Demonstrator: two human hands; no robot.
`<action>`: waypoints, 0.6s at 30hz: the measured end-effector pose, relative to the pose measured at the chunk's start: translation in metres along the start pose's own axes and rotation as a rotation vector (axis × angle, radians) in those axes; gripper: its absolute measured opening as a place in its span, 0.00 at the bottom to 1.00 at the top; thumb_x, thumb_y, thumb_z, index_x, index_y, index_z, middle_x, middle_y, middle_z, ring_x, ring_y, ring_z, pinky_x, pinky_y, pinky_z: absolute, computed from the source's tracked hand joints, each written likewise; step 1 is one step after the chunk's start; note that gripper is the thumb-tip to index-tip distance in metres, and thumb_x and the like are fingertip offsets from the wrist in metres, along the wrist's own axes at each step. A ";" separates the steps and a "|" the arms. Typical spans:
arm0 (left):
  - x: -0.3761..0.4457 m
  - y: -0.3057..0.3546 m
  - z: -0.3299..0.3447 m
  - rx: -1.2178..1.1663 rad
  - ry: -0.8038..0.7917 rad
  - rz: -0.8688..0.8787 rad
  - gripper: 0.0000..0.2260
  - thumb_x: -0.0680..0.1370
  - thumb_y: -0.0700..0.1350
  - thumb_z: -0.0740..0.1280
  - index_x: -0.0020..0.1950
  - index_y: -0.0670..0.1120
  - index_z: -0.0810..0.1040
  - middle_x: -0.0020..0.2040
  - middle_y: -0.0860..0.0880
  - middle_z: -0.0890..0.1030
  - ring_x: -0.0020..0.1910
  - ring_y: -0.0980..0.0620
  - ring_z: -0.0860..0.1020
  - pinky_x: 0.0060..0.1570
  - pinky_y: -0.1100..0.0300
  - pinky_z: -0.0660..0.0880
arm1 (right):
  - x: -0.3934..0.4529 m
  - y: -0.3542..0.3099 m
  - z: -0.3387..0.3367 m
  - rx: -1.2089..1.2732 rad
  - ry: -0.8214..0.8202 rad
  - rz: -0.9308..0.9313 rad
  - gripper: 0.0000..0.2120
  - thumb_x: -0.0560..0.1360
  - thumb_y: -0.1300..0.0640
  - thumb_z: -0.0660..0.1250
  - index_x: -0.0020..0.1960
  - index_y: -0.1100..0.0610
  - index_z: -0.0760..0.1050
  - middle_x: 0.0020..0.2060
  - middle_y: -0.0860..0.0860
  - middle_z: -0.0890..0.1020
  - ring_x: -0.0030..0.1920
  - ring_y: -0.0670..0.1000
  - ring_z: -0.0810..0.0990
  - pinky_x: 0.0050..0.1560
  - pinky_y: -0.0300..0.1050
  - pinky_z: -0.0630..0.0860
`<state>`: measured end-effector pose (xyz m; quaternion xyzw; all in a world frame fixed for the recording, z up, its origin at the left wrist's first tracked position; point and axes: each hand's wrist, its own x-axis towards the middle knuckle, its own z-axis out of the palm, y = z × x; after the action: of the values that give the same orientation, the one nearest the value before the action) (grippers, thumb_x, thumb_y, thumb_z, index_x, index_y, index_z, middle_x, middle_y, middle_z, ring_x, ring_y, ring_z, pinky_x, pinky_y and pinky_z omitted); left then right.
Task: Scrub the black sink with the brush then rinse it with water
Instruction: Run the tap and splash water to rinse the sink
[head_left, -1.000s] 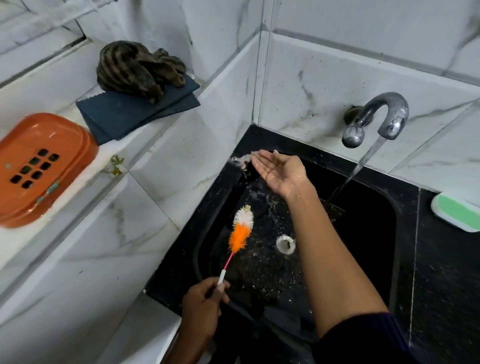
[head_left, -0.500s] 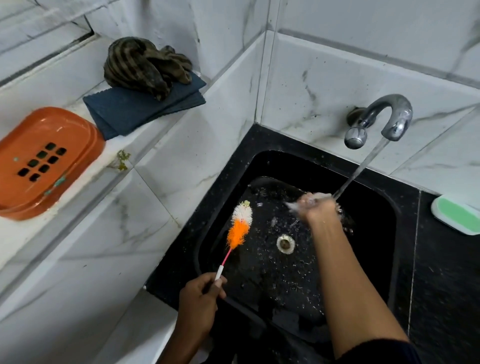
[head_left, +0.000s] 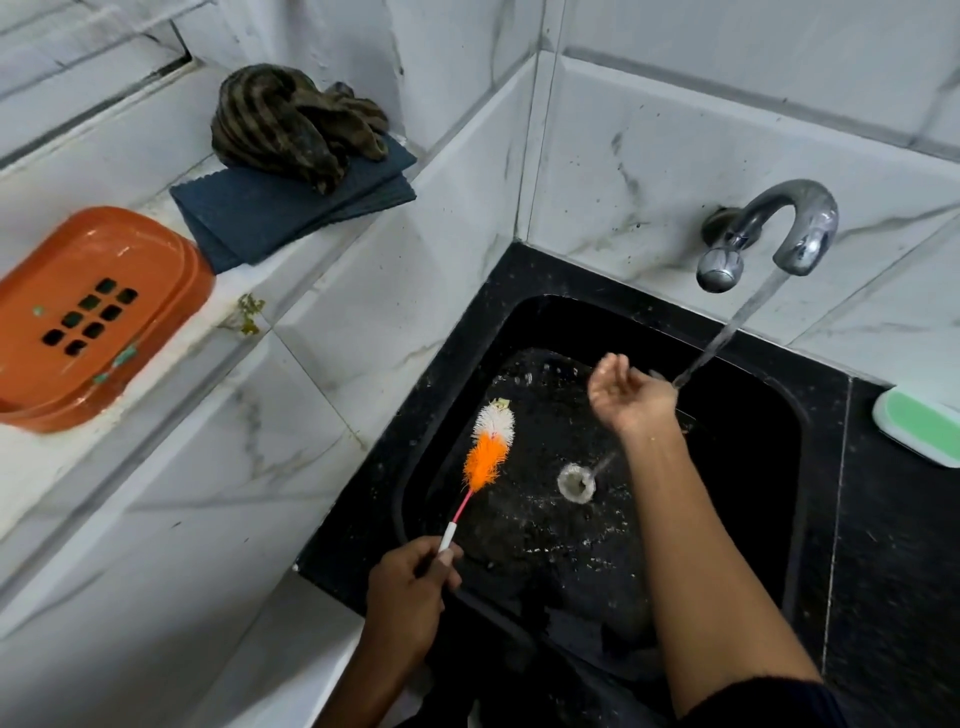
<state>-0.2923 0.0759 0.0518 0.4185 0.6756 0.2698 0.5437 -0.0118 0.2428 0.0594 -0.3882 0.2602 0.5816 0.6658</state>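
— What is that left hand (head_left: 408, 592) doing down there?

— It is pinching the thin handle of the brush (head_left: 485, 451) between thumb and curled fingers, right at the near edge of the black sink (head_left: 737, 519). The orange and white bristle head is hanging over the left half of the basin, and I cannot tell whether it is touching the bottom.

— And the other one?

— The right hand (head_left: 628, 397) is reaching in over the basin, palm up and fingers loosely cupped, gripping nothing, just beside the water stream (head_left: 727, 338) running from the tap (head_left: 779, 228). The forearm is stretching straight across the sink from the near side, passing over the drain (head_left: 575, 483).

— Anything worrying you?

— The brush handle is looking slim and probably wet, so I think a pinch that far back could be letting it twist or slip once pressure goes on the bristles. Also, a cupped hand flinging water is likely to be wetting the marble wall and the soap dish (head_left: 919, 428) on the counter to the right. The cloths (head_left: 296, 171) on the ledge are sitting well apart, so they seem safe.
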 end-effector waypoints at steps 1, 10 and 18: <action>0.000 0.000 0.000 -0.003 -0.001 -0.005 0.11 0.79 0.37 0.65 0.43 0.49 0.83 0.30 0.49 0.80 0.24 0.56 0.70 0.25 0.64 0.66 | 0.003 -0.007 -0.010 0.071 0.019 -0.014 0.21 0.83 0.58 0.49 0.37 0.59 0.73 0.31 0.55 0.79 0.30 0.50 0.76 0.31 0.40 0.72; 0.001 -0.001 -0.003 -0.008 0.013 0.009 0.09 0.79 0.37 0.66 0.43 0.47 0.83 0.29 0.48 0.79 0.23 0.55 0.69 0.24 0.65 0.66 | 0.011 -0.009 -0.029 -0.091 0.098 -0.046 0.15 0.82 0.57 0.48 0.38 0.54 0.65 0.29 0.49 0.68 0.27 0.46 0.66 0.34 0.36 0.70; -0.002 -0.001 -0.002 0.041 -0.022 -0.016 0.10 0.79 0.37 0.65 0.43 0.47 0.83 0.30 0.49 0.80 0.22 0.57 0.70 0.23 0.66 0.65 | -0.030 0.056 0.035 -0.482 -0.438 0.174 0.17 0.83 0.62 0.53 0.62 0.73 0.72 0.59 0.68 0.78 0.63 0.64 0.77 0.67 0.53 0.72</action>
<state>-0.2939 0.0738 0.0526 0.4272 0.6782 0.2469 0.5446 -0.0764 0.2557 0.0915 -0.3768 -0.0018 0.7507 0.5427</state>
